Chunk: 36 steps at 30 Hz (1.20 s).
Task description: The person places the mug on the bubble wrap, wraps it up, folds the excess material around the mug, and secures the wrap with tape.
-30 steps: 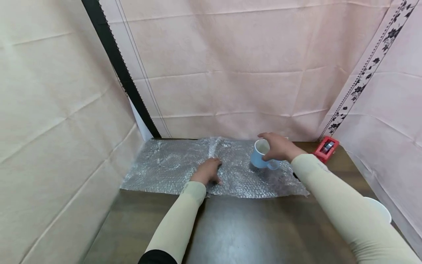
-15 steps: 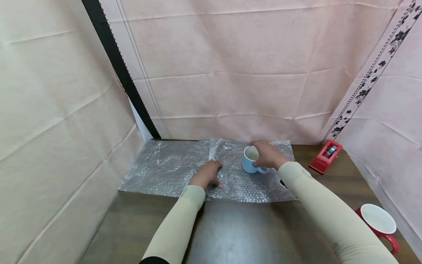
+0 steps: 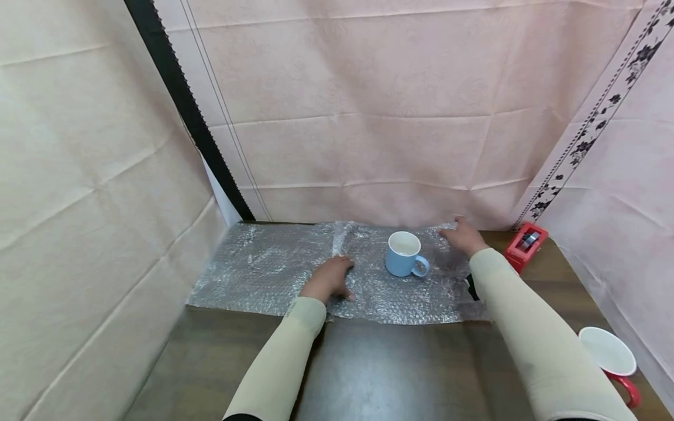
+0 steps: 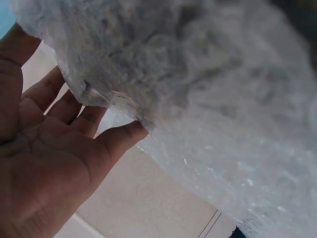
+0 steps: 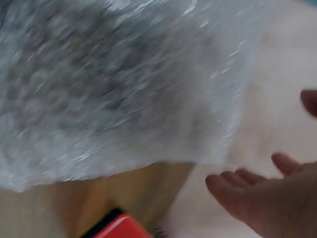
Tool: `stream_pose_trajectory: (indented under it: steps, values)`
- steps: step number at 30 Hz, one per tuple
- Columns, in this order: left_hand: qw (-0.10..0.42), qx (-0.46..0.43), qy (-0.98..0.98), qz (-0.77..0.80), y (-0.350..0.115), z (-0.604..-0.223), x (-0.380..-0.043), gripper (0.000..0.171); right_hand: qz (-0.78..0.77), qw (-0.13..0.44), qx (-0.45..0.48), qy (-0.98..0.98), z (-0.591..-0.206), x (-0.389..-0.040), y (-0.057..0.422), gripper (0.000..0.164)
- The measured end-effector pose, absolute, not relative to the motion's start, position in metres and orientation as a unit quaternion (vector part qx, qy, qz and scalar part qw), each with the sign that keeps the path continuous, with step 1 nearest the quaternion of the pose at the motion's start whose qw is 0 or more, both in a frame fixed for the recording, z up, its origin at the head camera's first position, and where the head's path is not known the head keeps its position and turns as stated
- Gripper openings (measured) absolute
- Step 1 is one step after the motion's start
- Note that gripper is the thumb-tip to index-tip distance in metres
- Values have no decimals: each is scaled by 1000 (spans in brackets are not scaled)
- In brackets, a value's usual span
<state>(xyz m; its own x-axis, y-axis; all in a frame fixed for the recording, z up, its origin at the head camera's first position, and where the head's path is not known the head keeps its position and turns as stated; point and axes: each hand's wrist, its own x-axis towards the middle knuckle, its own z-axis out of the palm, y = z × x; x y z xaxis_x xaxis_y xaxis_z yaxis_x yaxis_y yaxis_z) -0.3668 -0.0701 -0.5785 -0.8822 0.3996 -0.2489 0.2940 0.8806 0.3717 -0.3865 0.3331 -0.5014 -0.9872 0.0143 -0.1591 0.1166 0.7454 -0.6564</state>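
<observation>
Across the bench (image 3: 379,374) lies a sheet of bubble wrap (image 3: 274,266), and there's the blue mug (image 3: 401,261), standing upright on it between the two hands, handle out to the right! Left hand (image 3: 329,278): fingers spread wide, tips touching the wrap. Over to the right hand (image 3: 466,235): fingers stretched out, thumb apart, just beside the sheet's far right corner. Near it sits a red tape dispenser (image 3: 520,252); closer in, at the right, a red mug (image 3: 608,352), white inside.

Shiny bubble wrap (image 3: 263,269), smooth mug (image 3: 400,263); glossy table (image 3: 379,368)
</observation>
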Motion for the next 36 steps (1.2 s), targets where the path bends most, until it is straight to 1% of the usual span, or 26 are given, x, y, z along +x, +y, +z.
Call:
stream_pose_trajectory:
  steps: [1,3,7,12,13,15,16,17,19,20,21,22,24,27,29,31,36]
  values:
    - [161,182,957,160,-69,-579,-366,113,-354,73,50,931,-503,-384,339,99]
    - [161,184,958,150,-68,-580,-365,114,-380,108,72,916,-495,-370,343,96]
    - [163,192,958,133,-65,-584,-363,114,-413,136,101,895,-500,-360,351,97]
    - [160,193,958,137,-63,-585,-361,114,-395,91,118,906,-512,-368,365,96]
    - [158,192,959,137,-63,-585,-360,114,-380,69,116,915,-517,-374,371,93]
    - [157,192,958,142,-64,-584,-359,113,-373,52,118,919,-509,-374,373,88]
    - [157,191,958,146,-64,-584,-359,113,-363,40,116,924,-504,-373,372,79]
    - [158,190,957,150,-64,-583,-359,113,-351,24,111,930,-499,-371,370,71]
    - [157,188,956,160,-65,-582,-359,113,-334,2,99,937,-484,-365,363,42]
    - [156,188,956,166,-65,-582,-359,113,-340,8,90,936,-470,-357,355,29]
    - [154,186,955,173,-65,-580,-358,112,-331,8,73,941,-462,-354,351,26]
    - [151,182,956,174,-64,-572,-353,110,-327,13,56,943,-453,-351,347,31]
    - [147,179,956,181,-64,-568,-354,110,-324,39,28,945,-436,-348,339,39]
    - [149,176,956,179,-64,-564,-359,111,-311,74,-16,947,-412,-344,323,36]
    - [150,179,957,173,-66,-572,-368,113,-304,88,-40,948,-400,-342,309,33]
    - [150,179,958,168,-67,-573,-371,112,-295,87,-62,950,-393,-340,293,30]
    - [160,179,955,176,-68,-576,-367,110,-275,95,-96,952,-396,-333,258,13]
